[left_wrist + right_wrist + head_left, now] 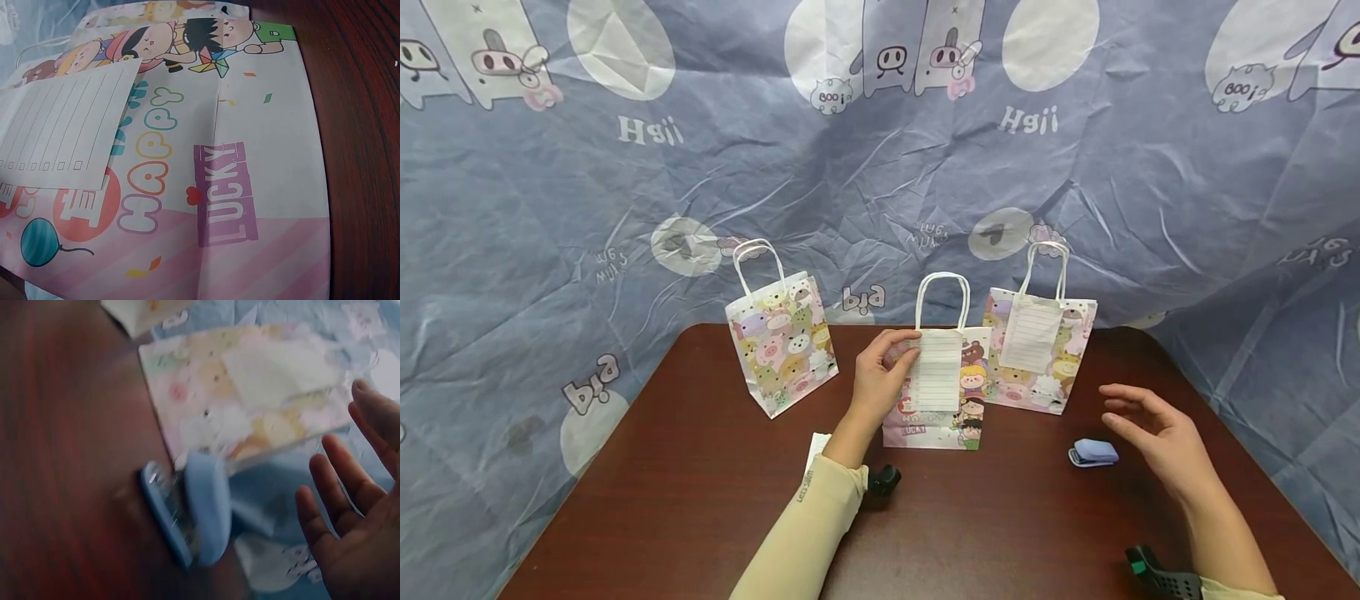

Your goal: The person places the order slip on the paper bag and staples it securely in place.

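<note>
My left hand (877, 379) pinches a lined paper slip (937, 373) against the upper left of the middle paper gift bag (931, 435), which stands upright with white handles. In the left wrist view the slip (59, 134) lies over the bag's cartoon print, above the word LUCKY; the pinching fingertips are out of that view. My right hand (1172, 446) hovers at the right with fingers apart and nothing in them. Just left of it a small blue stapler (1094, 452) rests on the table. The right wrist view has the stapler (209, 509) beside my spread fingers (347, 481).
Behind to the right stands an animal-print gift bag (1067, 367) with a lined slip (1032, 335) on its front. Another animal-print bag (782, 350) stands at the left. A white paper (816, 448) lies partly under my left forearm. A patterned cloth (865, 183) hangs behind the brown table (662, 500).
</note>
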